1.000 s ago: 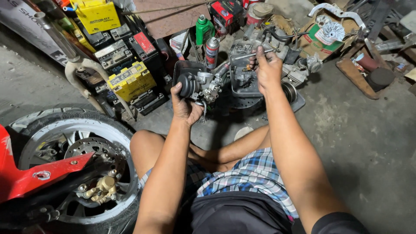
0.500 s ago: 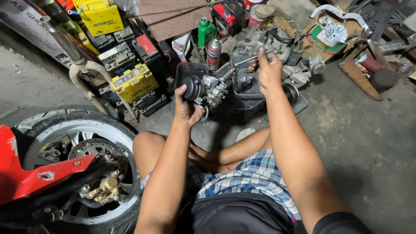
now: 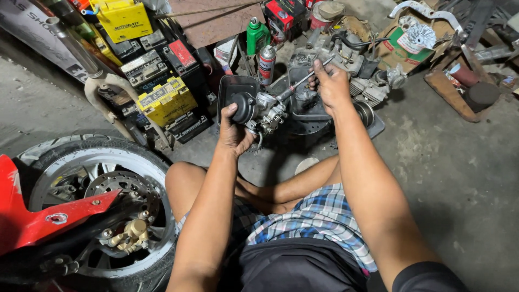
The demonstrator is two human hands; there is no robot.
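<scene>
Far left: red plastic fairing (image 3: 32, 219), glossy, angled over a motorcycle wheel (image 3: 102, 211) with a ribbed black tyre, pale rim, drilled steel brake disc and brass-coloured caliper (image 3: 132, 233). Above it, leaning against the wall, a curved, rusted metal exhaust pipe (image 3: 89, 73). Beside that, stacked box-shaped batteries (image 3: 165, 100): yellow cases with printed labels, black cases with red or white top stickers, all dusty. Bare grey concrete floor (image 3: 465, 178), stained and gritty.

Centre left: left hand (image 3: 236, 132), arm stretched forward from the knee, fingers clenched round the underside of a carburettor (image 3: 262, 108), thumb pressed on its round black cap. Carburettor raised off the floor, just in front of a black rectangular tray (image 3: 236, 86); cast grey metal body, small brass-toned fittings, greasy.

Behind, upright: green plastic bottle (image 3: 256, 35) and a slim spray can (image 3: 267, 64) with a red and white label, near a red and black carton (image 3: 281, 13).

Centre right: right hand (image 3: 331, 85), arm extended, wrist bent slightly inward, closed tight round the handle of a screwdriver (image 3: 300, 82); slim steel shaft slanting down to the left, tip meeting the carburettor. Beyond, grimy engine parts (image 3: 373, 86) with finned cylinders.

Far right: torn cardboard box (image 3: 403, 48) with a green panel, holding a white fan-shaped part; then a bent grey metal bracket (image 3: 427, 13) and a rusty tray (image 3: 454, 94).

Bottom: checked shorts (image 3: 319, 216), crossed bare legs.
</scene>
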